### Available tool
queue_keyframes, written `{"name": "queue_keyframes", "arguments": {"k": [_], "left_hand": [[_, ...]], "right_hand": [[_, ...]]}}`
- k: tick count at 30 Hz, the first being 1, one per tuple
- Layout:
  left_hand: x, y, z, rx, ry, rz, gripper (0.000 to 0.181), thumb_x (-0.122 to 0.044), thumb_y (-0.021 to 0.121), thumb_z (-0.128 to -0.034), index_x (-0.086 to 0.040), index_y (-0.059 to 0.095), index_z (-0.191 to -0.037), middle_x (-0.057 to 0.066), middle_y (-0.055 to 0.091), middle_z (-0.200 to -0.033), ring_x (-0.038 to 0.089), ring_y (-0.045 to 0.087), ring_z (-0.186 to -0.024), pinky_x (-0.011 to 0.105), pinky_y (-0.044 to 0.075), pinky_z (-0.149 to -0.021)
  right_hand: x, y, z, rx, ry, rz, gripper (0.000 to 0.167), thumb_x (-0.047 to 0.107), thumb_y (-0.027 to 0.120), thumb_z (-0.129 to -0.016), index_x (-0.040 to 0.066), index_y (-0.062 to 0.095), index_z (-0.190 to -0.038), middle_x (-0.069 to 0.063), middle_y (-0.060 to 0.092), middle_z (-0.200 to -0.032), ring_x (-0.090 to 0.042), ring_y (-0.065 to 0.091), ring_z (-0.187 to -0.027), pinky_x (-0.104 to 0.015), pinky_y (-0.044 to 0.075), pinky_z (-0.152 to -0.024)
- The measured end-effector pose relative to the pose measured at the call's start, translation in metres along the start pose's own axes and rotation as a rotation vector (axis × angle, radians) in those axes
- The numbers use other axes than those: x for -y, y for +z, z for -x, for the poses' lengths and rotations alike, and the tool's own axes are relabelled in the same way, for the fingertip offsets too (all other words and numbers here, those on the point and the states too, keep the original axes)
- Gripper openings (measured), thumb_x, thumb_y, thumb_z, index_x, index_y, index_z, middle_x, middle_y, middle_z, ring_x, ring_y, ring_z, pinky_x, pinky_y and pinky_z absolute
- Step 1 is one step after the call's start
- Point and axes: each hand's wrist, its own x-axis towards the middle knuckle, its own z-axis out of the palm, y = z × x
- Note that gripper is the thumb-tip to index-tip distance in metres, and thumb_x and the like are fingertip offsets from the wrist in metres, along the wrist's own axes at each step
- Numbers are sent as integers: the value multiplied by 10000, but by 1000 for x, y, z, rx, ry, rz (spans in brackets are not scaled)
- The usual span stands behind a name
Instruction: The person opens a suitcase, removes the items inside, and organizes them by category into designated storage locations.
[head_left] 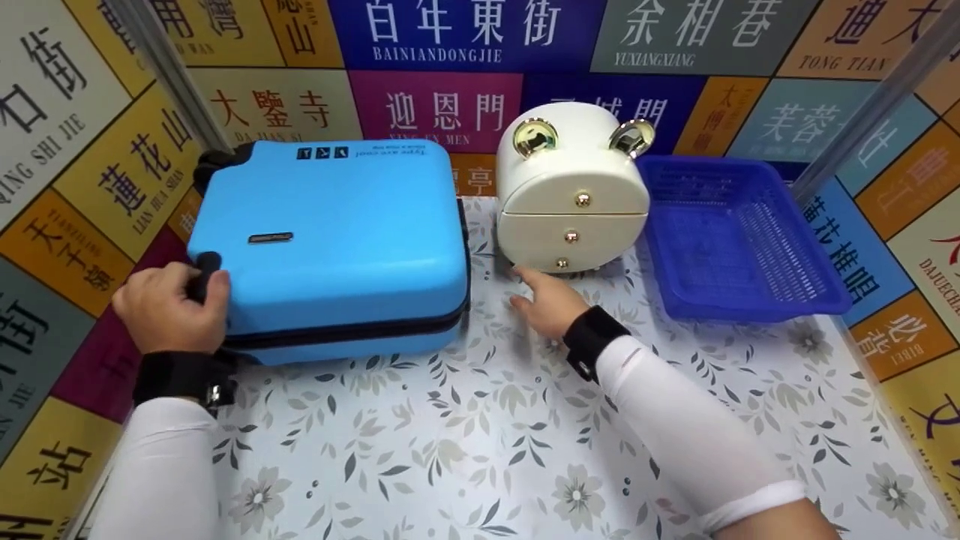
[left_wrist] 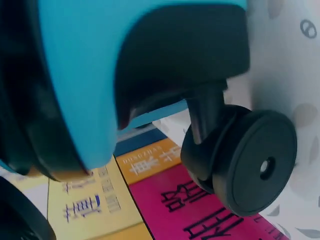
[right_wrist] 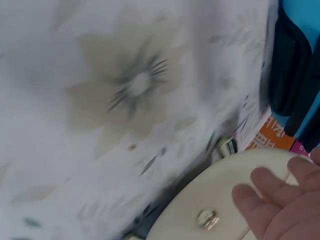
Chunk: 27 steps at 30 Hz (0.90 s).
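Note:
A light blue suitcase [head_left: 337, 285] lies flat on the left side of the table, with a black zipper band around its side. At its near left corner my left hand [head_left: 169, 307] grips a black wheel [head_left: 208, 264]; the fingers are largely hidden from the left wrist camera, which shows another black wheel [left_wrist: 260, 162] close to the tabletop. My right hand [head_left: 553, 304] reaches between the suitcase and a cream drawer box [head_left: 525, 240], fingers extended and holding nothing. In the right wrist view, its fingers [right_wrist: 260, 200] are beside the box front with its gold knobs [right_wrist: 207, 219].
A blue plastic basket [head_left: 750, 306] stands right of the drawer box. Round gold ears [head_left: 632, 138] stick up from the box. Panels with printed characters [head_left: 435, 112] enclose the back and sides. The floral tablecloth [head_left: 450, 450] spreads in front.

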Motion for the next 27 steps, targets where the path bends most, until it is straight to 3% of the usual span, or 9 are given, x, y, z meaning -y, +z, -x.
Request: {"name": "queue_keyframes", "arguments": {"k": [2,5,8,10,13,16,22,24,27], "left_hand": [[1,-4,-2,18,-43,13,489,-467,635,-889,15,661,-817,278,647,-829,482,517,-968,658,276,-1070],[-10,-8,-3,61,-160,-14,423,-406,623,-961,10,672,-896,266,666,-908,462,529,-1057,625,208,-1148],[-35,-7,-5,147,-266,-74,438,-412,595,-1020,-1,686,-1141,259,687,-1191,448,538,-1236,617,163,-1204],[-57,-3,-8,256,-296,-116,556,-477,566,-1041,-27,623,-1363,257,598,-1447,454,479,-1393,655,129,-1239],[-86,6,-12,411,-257,-159,730,-625,533,-1026,-105,523,-1539,230,420,-1660,479,314,-1558,753,77,-1243],[-100,12,-13,460,-212,-192,779,-710,522,-997,-174,527,-1563,195,390,-1696,503,235,-1596,814,66,-1216],[-93,18,-11,409,-156,-193,702,-660,572,-988,-218,582,-1534,153,484,-1647,484,302,-1570,812,92,-1208],[-88,17,-15,419,-149,-182,681,-639,581,-990,-217,588,-1526,146,492,-1642,479,306,-1568,805,84,-1212],[-83,14,-25,464,-157,-160,653,-609,576,-1004,-211,583,-1522,145,471,-1656,482,273,-1580,803,38,-1216]], "right_hand": [[12,2,-9,26,-18,-34,650,279,591,-1083,162,341,-1672,-126,430,-1687,-357,447,-1541,-532,335,-1289],[29,6,-27,52,-79,-52,652,228,576,-1082,154,323,-1678,-130,415,-1696,-365,490,-1508,-515,362,-1277],[40,11,-45,52,-146,-67,643,148,563,-1074,88,330,-1670,-147,417,-1693,-367,485,-1512,-471,354,-1288],[43,14,-55,56,-172,-105,634,91,551,-1062,51,341,-1660,-155,425,-1686,-349,455,-1536,-439,328,-1304],[43,16,-62,95,-175,-175,654,59,533,-1052,3,304,-1661,-188,439,-1670,-330,418,-1563,-412,297,-1318],[43,17,-62,154,-158,-249,707,78,523,-1044,2,228,-1682,-211,455,-1655,-327,431,-1557,-413,327,-1304],[39,22,-52,206,-173,-353,756,71,546,-1014,2,207,-1686,-200,457,-1653,-309,467,-1537,-418,432,-1238],[43,22,-46,211,-175,-338,755,87,580,-1011,15,239,-1681,-191,485,-1634,-312,491,-1520,-424,423,-1245],[52,24,-35,234,-176,-236,777,154,630,-1015,71,250,-1687,-175,517,-1611,-325,514,-1500,-441,375,-1276]]}}
